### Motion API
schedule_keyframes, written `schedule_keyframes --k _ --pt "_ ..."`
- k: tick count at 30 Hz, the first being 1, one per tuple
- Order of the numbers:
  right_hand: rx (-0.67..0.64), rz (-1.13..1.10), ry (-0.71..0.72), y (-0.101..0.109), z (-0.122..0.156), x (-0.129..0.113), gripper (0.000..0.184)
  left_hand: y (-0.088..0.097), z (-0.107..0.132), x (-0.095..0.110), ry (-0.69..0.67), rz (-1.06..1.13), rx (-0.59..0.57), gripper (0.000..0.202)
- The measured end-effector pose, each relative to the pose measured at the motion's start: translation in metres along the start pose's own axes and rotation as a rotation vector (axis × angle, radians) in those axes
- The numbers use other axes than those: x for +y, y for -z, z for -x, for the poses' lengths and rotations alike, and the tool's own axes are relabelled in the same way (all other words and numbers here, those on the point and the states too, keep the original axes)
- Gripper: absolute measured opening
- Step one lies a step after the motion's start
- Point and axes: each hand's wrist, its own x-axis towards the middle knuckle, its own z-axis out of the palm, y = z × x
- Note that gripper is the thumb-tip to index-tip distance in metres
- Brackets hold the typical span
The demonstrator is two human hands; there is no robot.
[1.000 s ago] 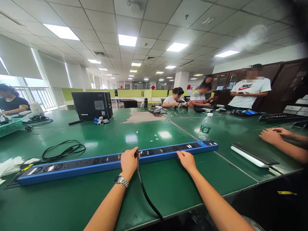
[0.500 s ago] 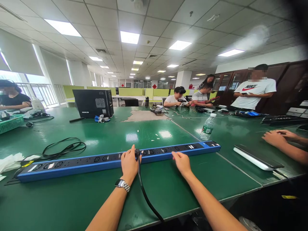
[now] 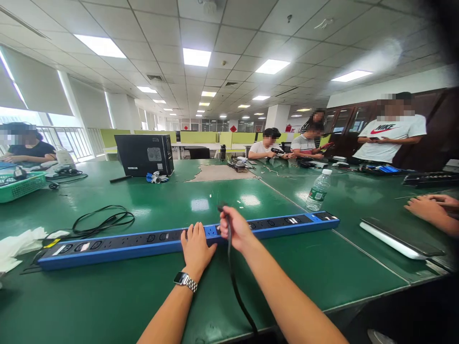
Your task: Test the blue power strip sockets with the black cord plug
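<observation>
A long blue and black power strip (image 3: 132, 257) lies across the green table, its sockets facing up. My left hand (image 3: 196, 246) rests on the middle of the strip with its fingers stretched over the top. Just to its right, my right hand (image 3: 236, 228) is closed around a black power plug (image 3: 222, 207), held above the strip and apart from it. The plug's cable (image 3: 234, 286) hangs from under my fist and runs down over the table's near edge. My fingers partly hide the plug.
A plastic bottle (image 3: 318, 191) stands behind the strip's right end. A black-and-white device (image 3: 399, 239) lies at the right, near another person's hands (image 3: 430, 210). A coiled black cable (image 3: 103, 220) and white tissues (image 3: 21, 246) are at the left; a computer case (image 3: 143, 155) stands behind.
The plug has passed from my left hand to my right, which moved left and up with it. My left hand's fingers now spread on the strip. The view has shifted slightly.
</observation>
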Motion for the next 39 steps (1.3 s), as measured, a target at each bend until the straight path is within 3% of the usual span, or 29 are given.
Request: schedule_keyframes --k 2,4,7,9,14,22,31,39 --pt "0.060 -0.007 0.028 0.026 0.004 -0.017 0.040 0.001 0.000 0.001 0.005 0.010 -0.015 0.066" --pt "0.178 0.094 -0.078 0.056 0.005 -0.029 0.041 0.003 0.000 0.002 0.015 0.016 -0.031 0.065" --pt "0.235 0.175 -0.210 0.092 0.002 -0.029 0.039 0.005 -0.001 0.002 0.031 0.015 -0.049 0.065" --pt "0.237 0.207 -0.252 0.104 0.000 -0.022 0.039 0.005 -0.001 0.003 0.035 0.013 -0.049 0.066" --pt "0.229 0.262 -0.268 0.102 -0.009 -0.009 0.040 0.004 -0.001 0.002 0.026 0.012 -0.046 0.062" --pt "0.273 0.337 -0.270 0.096 -0.011 -0.010 0.041 0.002 0.000 0.000 0.025 0.042 -0.026 0.062" --pt "0.279 0.253 -0.255 0.087 -0.007 0.003 0.040 0.001 0.000 0.000 0.028 0.067 -0.010 0.060" --pt "0.293 0.180 -0.200 0.094 -0.008 0.016 0.040 0.003 0.000 0.001 0.029 0.055 -0.017 0.060"
